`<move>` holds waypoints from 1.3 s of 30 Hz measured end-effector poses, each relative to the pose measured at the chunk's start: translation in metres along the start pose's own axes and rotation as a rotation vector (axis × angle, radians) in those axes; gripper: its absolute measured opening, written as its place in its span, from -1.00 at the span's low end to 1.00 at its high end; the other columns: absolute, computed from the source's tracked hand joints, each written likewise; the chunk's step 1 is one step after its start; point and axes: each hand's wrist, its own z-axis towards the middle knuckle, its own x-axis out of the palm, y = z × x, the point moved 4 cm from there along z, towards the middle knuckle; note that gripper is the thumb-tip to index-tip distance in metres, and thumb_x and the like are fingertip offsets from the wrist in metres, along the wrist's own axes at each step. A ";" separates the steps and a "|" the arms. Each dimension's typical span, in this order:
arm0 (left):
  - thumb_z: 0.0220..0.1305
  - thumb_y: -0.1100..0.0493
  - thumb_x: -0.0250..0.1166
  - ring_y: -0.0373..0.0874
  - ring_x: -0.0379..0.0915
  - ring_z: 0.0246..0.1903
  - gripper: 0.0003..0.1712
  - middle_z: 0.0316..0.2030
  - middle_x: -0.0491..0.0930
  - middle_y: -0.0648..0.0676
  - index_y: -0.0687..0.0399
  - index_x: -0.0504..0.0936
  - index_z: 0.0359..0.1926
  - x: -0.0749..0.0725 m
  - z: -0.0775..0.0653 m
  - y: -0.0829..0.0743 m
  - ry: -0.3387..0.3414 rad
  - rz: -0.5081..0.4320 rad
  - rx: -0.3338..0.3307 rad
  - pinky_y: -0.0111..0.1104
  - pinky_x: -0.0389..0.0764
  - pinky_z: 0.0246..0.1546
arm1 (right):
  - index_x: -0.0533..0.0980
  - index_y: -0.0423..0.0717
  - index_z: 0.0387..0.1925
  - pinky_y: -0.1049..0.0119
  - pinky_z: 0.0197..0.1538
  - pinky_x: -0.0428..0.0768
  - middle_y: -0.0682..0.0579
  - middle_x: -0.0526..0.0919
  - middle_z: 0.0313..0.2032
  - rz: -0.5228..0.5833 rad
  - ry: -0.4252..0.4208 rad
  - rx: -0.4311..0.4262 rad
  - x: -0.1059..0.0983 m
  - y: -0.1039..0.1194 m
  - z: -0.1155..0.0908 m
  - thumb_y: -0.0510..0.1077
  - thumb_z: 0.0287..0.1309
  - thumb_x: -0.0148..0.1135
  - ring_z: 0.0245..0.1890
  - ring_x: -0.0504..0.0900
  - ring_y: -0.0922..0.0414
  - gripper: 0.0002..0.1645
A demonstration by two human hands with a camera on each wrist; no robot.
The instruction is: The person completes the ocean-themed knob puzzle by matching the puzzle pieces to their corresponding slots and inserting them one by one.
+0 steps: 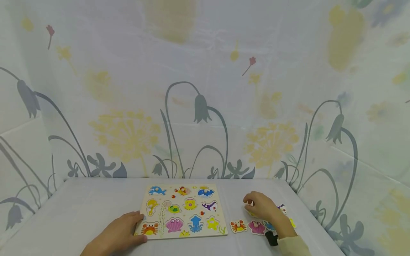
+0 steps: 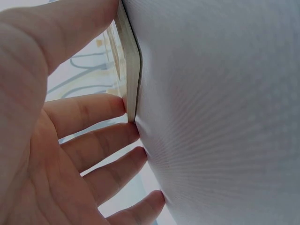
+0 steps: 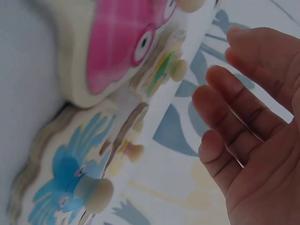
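My left hand (image 1: 120,229) rests at the lower left corner of a wooden sea-animal puzzle board (image 1: 222,227), touching its edge with thumb and forefinger. In the left wrist view the other fingers (image 2: 112,180) spread loosely against the white surface. My right hand (image 1: 261,204) hovers over loose puzzle pieces, fingers loosely bent; the right wrist view shows nothing between them. Around it lie a crab piece (image 1: 238,226), a pink shell piece (image 1: 257,227), a blue squid piece (image 3: 63,171) and a purple-and-white piece (image 1: 282,208), partly covered by the hand.
A white cloth covers the table (image 1: 96,199). Behind it hangs a flower-printed curtain (image 1: 205,142), which also closes in both sides. A green-marked piece (image 3: 161,70) with a knob shows in the right wrist view. A black device (image 1: 271,238) sits at my right wrist.
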 end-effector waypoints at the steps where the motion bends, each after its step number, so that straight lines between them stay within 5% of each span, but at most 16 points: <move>1: -0.18 -0.30 0.47 0.27 0.28 0.21 -0.09 0.17 0.45 0.26 0.22 0.56 0.11 0.000 0.000 0.000 0.000 0.002 -0.001 0.17 0.27 0.21 | 0.63 -0.03 -0.33 0.28 -0.38 0.48 0.21 0.48 -0.46 -0.001 0.001 0.003 0.000 -0.001 -0.001 -0.20 0.04 0.35 -0.45 0.41 0.23 -0.90; 11: -0.15 -0.26 0.48 0.26 0.29 0.21 -0.12 0.16 0.46 0.27 0.23 0.55 0.10 0.000 -0.001 0.000 -0.013 0.001 0.028 0.15 0.29 0.21 | 0.64 -0.05 -0.29 0.25 -0.35 0.48 0.17 0.50 -0.44 0.057 0.071 0.096 0.004 -0.012 -0.006 -0.22 0.03 0.30 -0.45 0.41 0.19 -0.86; 39: -0.18 -0.30 0.47 0.27 0.28 0.21 -0.09 0.16 0.46 0.26 0.21 0.55 0.11 -0.001 -0.001 -0.002 0.004 0.004 -0.008 0.16 0.27 0.21 | 0.60 0.01 -0.44 0.20 -0.33 0.48 0.17 0.46 -0.48 0.025 0.093 0.066 0.011 -0.017 -0.006 -0.32 0.10 0.27 -0.44 0.39 0.18 -0.85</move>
